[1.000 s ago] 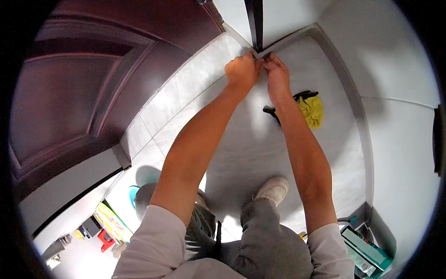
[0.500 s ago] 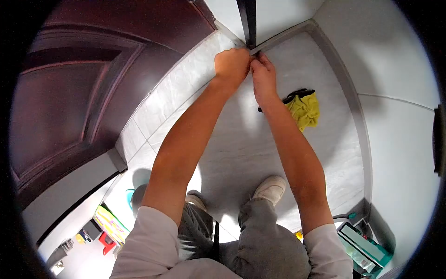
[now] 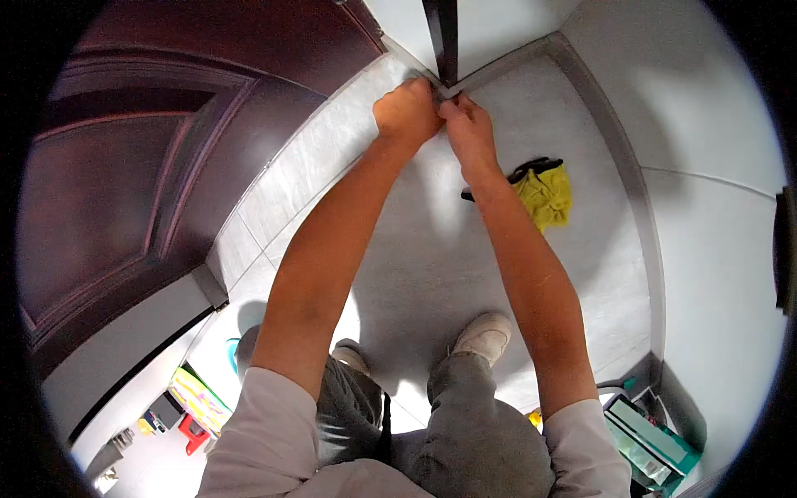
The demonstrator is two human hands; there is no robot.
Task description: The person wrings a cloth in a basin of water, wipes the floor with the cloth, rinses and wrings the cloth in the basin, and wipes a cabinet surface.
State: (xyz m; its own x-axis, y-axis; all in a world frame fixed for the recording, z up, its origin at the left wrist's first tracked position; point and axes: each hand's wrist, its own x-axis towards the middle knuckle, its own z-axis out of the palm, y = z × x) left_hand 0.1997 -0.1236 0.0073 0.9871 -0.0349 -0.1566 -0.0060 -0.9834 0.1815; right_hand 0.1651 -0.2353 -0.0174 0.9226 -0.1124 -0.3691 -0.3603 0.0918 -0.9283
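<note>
My left hand [image 3: 407, 113] is curled into a closed grip low at the projecting wall corner. Close beside it, my right hand [image 3: 470, 137] is pinched with thumb and fingers together. Whatever lies between the fingers is hidden or too small to make out. Just above both hands, a black vertical strip [image 3: 443, 41] runs down the corner edge to the grey skirting [image 3: 515, 64]. A crumpled yellow cloth item with black edging [image 3: 545, 195], possibly a glove, lies on the floor right of my right forearm.
A dark red panelled door [image 3: 116, 183] stands at left, with a pale marble-look strip [image 3: 286, 158] along its foot. White wall [image 3: 714, 241] closes off the right. Behind me at right sits a green-and-white box [image 3: 652, 444]; a red object [image 3: 193, 433] is at lower left.
My left hand has shifted slightly left and up, turning a little at the wrist. My right hand has moved only slightly, and its fingers are still pinched.
</note>
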